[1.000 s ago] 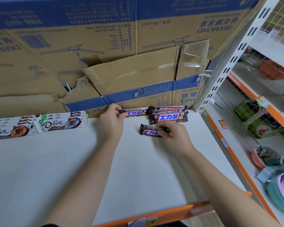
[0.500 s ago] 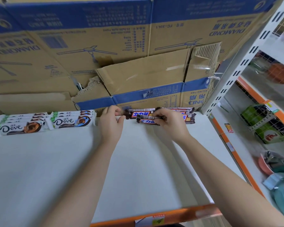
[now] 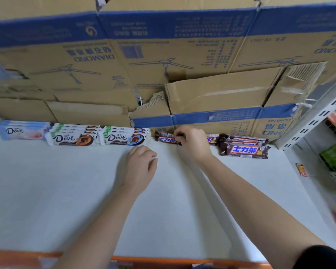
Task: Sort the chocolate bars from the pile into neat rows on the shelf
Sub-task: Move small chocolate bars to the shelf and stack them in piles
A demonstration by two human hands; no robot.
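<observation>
Left hand (image 3: 142,166) rests loosely curled; fingers of right hand (image 3: 192,144) pinch a chocolate bar (image 3: 166,139).

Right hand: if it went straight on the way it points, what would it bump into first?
The right hand pinches a brown bar; pushed farther, that bar would probably meet the blue-striped cardboard box behind it, though depth is unclear.
</observation>
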